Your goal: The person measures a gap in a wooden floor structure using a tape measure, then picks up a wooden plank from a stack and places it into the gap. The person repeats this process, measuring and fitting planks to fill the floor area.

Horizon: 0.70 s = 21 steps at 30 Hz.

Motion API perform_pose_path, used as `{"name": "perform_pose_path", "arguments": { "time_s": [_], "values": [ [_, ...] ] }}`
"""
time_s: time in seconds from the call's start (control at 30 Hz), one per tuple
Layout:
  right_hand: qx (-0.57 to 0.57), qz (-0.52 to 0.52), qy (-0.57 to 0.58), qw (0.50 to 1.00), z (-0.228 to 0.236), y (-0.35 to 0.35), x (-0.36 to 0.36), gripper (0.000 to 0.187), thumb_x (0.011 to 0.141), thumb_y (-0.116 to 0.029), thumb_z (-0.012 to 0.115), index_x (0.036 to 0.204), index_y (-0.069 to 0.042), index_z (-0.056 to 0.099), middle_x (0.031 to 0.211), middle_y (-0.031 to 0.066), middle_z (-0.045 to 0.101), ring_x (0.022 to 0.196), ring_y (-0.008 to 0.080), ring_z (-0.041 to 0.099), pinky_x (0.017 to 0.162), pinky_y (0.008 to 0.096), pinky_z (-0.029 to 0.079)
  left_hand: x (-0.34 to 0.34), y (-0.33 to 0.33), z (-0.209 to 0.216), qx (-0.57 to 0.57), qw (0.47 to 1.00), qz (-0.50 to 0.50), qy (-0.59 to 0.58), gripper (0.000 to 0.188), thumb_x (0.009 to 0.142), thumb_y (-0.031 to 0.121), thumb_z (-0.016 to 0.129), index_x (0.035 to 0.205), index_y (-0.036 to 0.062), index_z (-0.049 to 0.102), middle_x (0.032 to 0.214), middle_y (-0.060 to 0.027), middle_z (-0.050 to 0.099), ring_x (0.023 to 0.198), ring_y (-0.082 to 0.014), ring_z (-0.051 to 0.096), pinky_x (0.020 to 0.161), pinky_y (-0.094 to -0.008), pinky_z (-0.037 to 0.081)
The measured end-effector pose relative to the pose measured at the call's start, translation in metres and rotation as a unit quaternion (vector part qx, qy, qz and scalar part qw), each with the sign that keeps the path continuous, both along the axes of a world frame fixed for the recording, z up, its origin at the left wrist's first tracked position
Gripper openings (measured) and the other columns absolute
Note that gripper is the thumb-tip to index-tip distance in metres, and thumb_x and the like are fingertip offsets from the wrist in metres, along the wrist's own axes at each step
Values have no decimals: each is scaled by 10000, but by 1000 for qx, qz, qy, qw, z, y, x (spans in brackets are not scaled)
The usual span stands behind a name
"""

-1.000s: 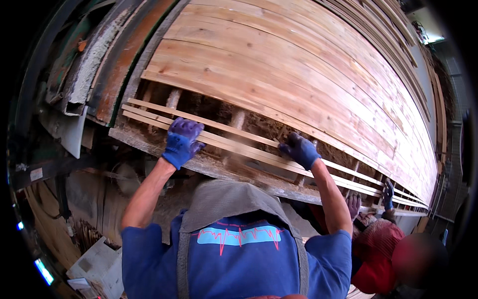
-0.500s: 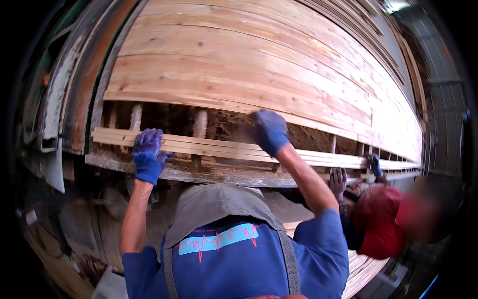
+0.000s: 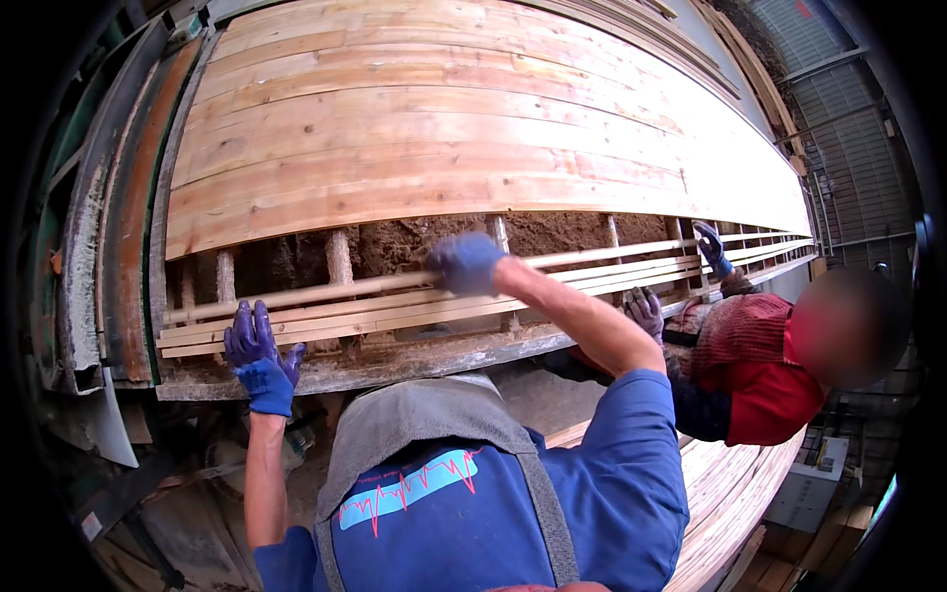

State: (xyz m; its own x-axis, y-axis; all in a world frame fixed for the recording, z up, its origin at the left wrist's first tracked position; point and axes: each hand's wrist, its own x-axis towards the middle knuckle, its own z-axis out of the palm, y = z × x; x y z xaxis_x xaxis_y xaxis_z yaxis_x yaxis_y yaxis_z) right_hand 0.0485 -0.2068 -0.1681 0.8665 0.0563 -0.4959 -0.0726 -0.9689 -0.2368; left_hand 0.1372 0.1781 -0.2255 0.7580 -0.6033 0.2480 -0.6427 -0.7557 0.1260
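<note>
Several long pale wooden strips (image 3: pixel 395 311) lie side by side along the near edge of a large bench. The farthest wooden strip (image 3: pixel 345 289) is set apart from the others by a narrow gap and looks smeared by motion. My left hand (image 3: pixel 262 357), in a blue and purple glove, rests against the left ends of the nearer strips, its fingers extended and thumb out. Across the middle, my right hand (image 3: pixel 466 264), also in a blue glove and blurred, is closed over the separate strip. Its fingertips are hidden.
Beyond the strips lies a wide panel of joined boards (image 3: pixel 365 118). Brown debris (image 3: pixel 395 242) and crossbars (image 3: pixel 338 257) show in the gap. On the right, a co-worker in red (image 3: pixel 755 380) has gloved hands at the strips. Metal rails (image 3: pixel 133 207) stand at left; stacked wood (image 3: pixel 725 493) lies behind.
My right hand has moved left, and the farthest strip now stands apart from the bundle. My left hand stays at the strips' left ends. The co-worker's far hand reaches farther across; the view has shifted.
</note>
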Motion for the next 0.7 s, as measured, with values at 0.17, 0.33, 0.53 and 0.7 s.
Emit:
{"name": "perform_pose_path", "arguments": {
  "time_s": [0.17,0.33,0.53,0.7],
  "values": [
    [153,-80,-122,977,-60,-19,-48,314,957,-369,566,983,-90,708,978,169,708,955,350,674,846,450,534,15,-1,-4,24,998,-50,32,958,677,334,823,1504,97,402,1540,-170,397,1420,-339,364,1175,-490,276],
    [123,-89,-193,969,-43,6,-46,183,896,-251,605,872,-90,689,836,166,688,814,370,660,713,473,524,5,8,-9,-53,997,-38,50,902,610,225,856,1424,67,502,1446,-177,505,1348,-367,462,1147,-500,333],
    [137,-81,-286,945,-71,20,-48,208,925,-261,608,912,-77,705,786,183,658,769,374,644,676,468,502,13,18,-3,-5,998,7,57,924,663,379,827,1469,112,462,1491,-155,459,1395,-344,407,1162,-505,303],
    [154,-95,-273,945,-65,17,-58,229,934,-252,595,928,-60,719,822,191,688,786,392,662,716,462,522,-2,16,-10,31,998,20,60,920,696,422,801,1491,137,437,1530,-133,418,1423,-338,369,1171,-503,276]
  ]
}}
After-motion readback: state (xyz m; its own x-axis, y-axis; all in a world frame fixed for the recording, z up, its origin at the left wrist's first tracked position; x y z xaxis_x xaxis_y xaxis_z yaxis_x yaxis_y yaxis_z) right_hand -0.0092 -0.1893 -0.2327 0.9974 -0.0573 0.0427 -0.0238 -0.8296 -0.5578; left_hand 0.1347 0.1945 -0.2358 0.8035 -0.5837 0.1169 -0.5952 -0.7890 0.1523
